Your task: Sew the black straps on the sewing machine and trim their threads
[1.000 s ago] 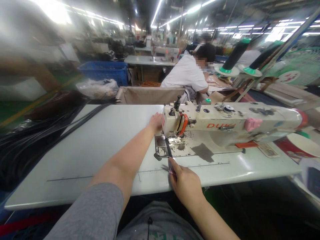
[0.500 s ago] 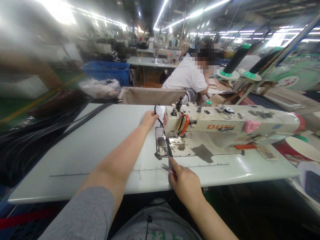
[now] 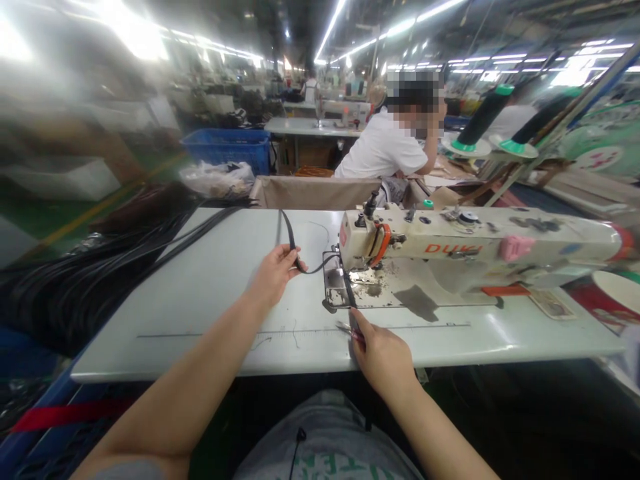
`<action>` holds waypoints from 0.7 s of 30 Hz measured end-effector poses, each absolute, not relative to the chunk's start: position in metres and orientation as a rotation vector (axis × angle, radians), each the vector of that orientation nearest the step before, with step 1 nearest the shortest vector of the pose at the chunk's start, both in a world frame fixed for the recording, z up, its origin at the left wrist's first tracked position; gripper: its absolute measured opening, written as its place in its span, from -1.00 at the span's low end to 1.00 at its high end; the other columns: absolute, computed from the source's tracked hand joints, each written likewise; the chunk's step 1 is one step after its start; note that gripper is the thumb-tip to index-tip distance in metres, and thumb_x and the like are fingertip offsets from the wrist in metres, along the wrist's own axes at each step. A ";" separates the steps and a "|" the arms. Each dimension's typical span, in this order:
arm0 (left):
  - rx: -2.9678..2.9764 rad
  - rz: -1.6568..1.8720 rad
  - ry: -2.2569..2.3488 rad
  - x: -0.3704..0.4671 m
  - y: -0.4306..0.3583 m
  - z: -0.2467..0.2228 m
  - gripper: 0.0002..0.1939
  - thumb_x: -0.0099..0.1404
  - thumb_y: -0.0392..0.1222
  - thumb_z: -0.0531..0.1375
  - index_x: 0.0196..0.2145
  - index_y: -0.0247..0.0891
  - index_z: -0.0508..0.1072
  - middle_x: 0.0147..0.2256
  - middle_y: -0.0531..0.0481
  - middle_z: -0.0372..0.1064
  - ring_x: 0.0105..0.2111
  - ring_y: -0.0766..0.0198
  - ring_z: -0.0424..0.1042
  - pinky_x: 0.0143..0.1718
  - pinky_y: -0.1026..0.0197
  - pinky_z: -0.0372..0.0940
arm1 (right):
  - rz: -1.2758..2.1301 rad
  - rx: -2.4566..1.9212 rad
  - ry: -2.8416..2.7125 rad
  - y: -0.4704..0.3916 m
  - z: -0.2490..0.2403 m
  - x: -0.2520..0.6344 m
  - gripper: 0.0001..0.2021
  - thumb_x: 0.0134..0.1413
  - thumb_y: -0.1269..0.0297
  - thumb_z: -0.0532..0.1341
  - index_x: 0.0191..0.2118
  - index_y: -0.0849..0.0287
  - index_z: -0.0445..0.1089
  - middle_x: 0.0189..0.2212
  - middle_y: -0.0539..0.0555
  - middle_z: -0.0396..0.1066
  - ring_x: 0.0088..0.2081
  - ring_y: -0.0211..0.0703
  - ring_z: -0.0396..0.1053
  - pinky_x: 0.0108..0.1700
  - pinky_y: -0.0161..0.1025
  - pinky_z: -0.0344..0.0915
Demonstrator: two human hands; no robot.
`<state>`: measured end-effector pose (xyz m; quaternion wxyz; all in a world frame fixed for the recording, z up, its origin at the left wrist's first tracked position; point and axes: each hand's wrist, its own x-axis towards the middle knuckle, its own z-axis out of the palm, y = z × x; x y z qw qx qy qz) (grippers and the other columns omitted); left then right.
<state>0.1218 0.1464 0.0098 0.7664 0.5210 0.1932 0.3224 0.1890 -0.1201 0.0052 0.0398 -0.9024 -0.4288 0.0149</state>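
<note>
A narrow black strap [image 3: 289, 230] is pinched in my left hand [image 3: 274, 273], left of the sewing machine [image 3: 425, 243]. From those fingers it sags in a loop over the table and runs under the machine head, across the metal needle plate [image 3: 334, 279]. My right hand [image 3: 384, 357] is closed round small thread snips [image 3: 346, 327], whose blades point left. Its index finger rests at the near part of the strap, in front of the needle plate. The presser foot is mostly hidden behind the machine head.
Many black straps [image 3: 150, 267] hang over the table's left end. A printed ruler line [image 3: 200, 334] and loose threads [image 3: 296, 337] lie on the white table. Behind it stand a fabric-lined bin [image 3: 315, 192], a blue crate [image 3: 230, 148] and a person in a white shirt [image 3: 380, 147].
My left hand has moved left and toward me from beside the machine head, drawing the strap into a slack loop. My right hand stays by the needle plate with the snips.
</note>
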 end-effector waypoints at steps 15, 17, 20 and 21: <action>1.344 0.547 0.553 0.040 0.048 -0.021 -0.58 0.35 0.18 0.21 -0.06 -0.21 0.44 -0.38 -0.01 0.47 -0.28 0.18 0.51 -0.06 0.08 0.40 | 0.286 -2.588 -1.199 -0.124 0.024 0.189 -0.61 0.18 0.30 0.18 0.10 -0.06 0.50 -0.34 0.01 0.60 -0.30 -0.08 0.55 -0.27 -0.27 0.33; 1.333 0.540 0.579 0.033 0.037 -0.020 -0.59 0.36 0.19 0.19 -0.09 -0.21 0.43 -0.37 -0.02 0.48 -0.27 0.16 0.52 -0.03 0.05 0.40 | 0.405 -2.374 -1.112 -0.124 0.021 0.186 -0.65 0.17 0.26 0.17 0.04 -0.06 0.54 -0.32 -0.02 0.59 -0.32 -0.11 0.53 -0.27 -0.28 0.34; 1.408 0.511 0.574 0.025 0.022 -0.018 -0.65 0.40 0.14 0.16 -0.11 -0.19 0.43 -0.31 -0.06 0.52 -0.22 0.13 0.52 -0.01 0.05 0.38 | 0.598 -2.086 -0.989 -0.118 0.017 0.177 -0.65 0.19 0.04 0.19 -0.04 0.06 0.58 -0.44 -0.01 0.52 -0.44 -0.15 0.43 -0.35 -0.27 0.32; 1.461 0.502 0.564 0.023 0.017 -0.017 -0.68 0.41 0.12 0.14 -0.12 -0.18 0.44 -0.29 -0.06 0.52 -0.21 0.12 0.52 -0.02 0.05 0.37 | 0.669 -2.005 -0.945 -0.115 0.016 0.173 -0.61 0.17 -0.02 0.21 -0.06 0.11 0.58 -0.49 -0.01 0.49 -0.47 -0.16 0.39 -0.37 -0.27 0.31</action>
